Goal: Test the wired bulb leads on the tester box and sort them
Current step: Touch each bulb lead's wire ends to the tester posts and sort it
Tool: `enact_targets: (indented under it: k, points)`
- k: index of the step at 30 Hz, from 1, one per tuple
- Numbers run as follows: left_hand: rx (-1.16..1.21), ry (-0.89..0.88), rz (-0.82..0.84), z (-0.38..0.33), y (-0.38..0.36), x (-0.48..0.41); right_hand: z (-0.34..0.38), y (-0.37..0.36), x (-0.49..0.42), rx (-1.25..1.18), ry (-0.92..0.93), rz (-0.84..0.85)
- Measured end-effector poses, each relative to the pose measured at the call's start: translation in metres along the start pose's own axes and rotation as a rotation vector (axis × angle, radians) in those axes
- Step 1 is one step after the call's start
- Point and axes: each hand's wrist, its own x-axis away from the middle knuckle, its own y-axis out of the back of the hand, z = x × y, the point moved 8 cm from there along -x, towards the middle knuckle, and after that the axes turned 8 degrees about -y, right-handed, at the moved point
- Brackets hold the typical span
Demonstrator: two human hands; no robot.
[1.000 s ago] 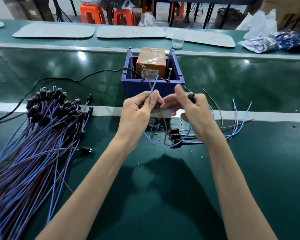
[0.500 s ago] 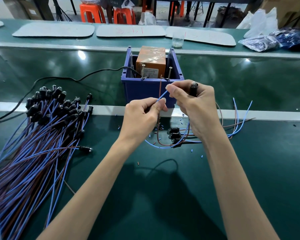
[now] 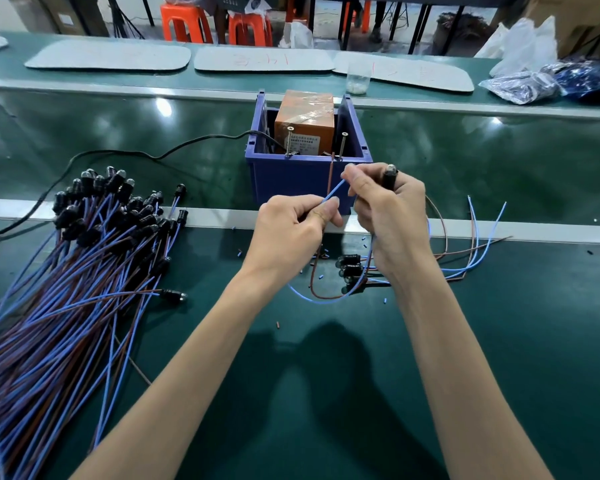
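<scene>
Blue lead (image 3: 333, 192) pinched by left hand (image 3: 291, 233) and right hand (image 3: 388, 216) before the tester box (image 3: 291, 178), right fingers (image 3: 353, 175) also gripping the bulb (image 3: 390, 175).

Right hand (image 3: 392, 216) has risen — brown lead (image 3: 331, 178) now reaches the tester box (image 3: 291, 181) rim.

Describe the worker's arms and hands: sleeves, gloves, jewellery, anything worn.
Both are bare. The left hand and right hand wear no gloves, and no rings show on the fingers in view. The left forearm and right forearm show no sleeve, watch, strap or band down to the picture's bottom edge. The nails that show look unpainted.
</scene>
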Motion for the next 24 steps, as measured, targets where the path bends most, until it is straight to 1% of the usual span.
enact_targets:
  k: [2, 4, 7, 11, 17, 24]
  points:
    - [0.028, 0.025, 0.019, 0.004, 0.003, -0.001, 0.003, 0.012, -0.005, -0.114, -0.017, -0.057]
    - [0.053, 0.064, 0.091, 0.010, 0.003, -0.001, 0.010, 0.026, -0.009, -0.145, 0.002, -0.072]
    - [0.109, 0.104, 0.211, 0.012, 0.000, 0.002, 0.018, 0.028, -0.009, -0.046, 0.032, 0.052]
    - [0.168, 0.096, 0.306, 0.007, -0.010, 0.006, 0.013, 0.012, -0.001, 0.076, -0.013, 0.209]
    - [0.166, 0.115, 0.401, 0.004, -0.016, 0.010, 0.007, 0.000, 0.003, 0.103, -0.067, 0.313]
    - [0.155, 0.116, 0.433, 0.005, -0.014, 0.011, 0.001, -0.001, 0.000, 0.150, -0.061, 0.317]
